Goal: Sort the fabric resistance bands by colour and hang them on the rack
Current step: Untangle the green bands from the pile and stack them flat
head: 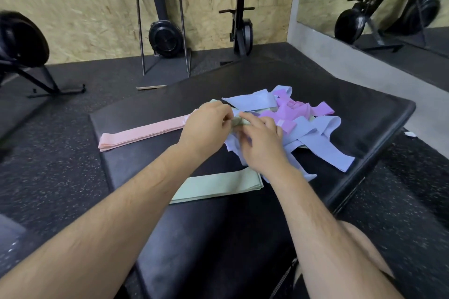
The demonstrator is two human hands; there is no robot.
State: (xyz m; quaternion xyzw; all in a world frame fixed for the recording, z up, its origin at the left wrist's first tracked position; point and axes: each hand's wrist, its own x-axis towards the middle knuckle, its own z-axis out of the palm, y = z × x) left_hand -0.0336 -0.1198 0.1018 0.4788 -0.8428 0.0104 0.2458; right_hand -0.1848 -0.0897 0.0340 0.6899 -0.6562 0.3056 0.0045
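Fabric resistance bands point(301, 128) are lying in a loose tangle on the far right part of the black padded surface point(369, 114), with blue bands point(250, 102) and purple bands point(291, 110) looping over one another. Two sorted stacks are lying apart from it. A pink stack point(143, 132) is stretching out to the left, and a green stack point(218, 185) is sitting near the person, just beside the tangle's near edge.

The left hand point(206, 126) is curling its fingers, its grip pinching a pale green band point(239, 122) at the tangle's left edge. The right hand point(262, 145) is reaching its forefinger onto the same band. Motion blur is hiding its grip, so I cannot tell whether it is pinching or only pressing.

The step in hand is, by my judgement, freeing this green band and flattening it for the green stack. Doing it well is calling for drawing the band out slowly while the other hand is holding down the blue loops crossing it, so that nothing is dragging along. After that comes smoothing it into a flat doubled strip and laying it edge to edge on its stack.

The bands are looking like soft, matte woven cloth, in wide flat loops that are folding and creasing easily. The surface is looking smooth and slightly glossy, like vinyl. No rack is showing that I can identify.
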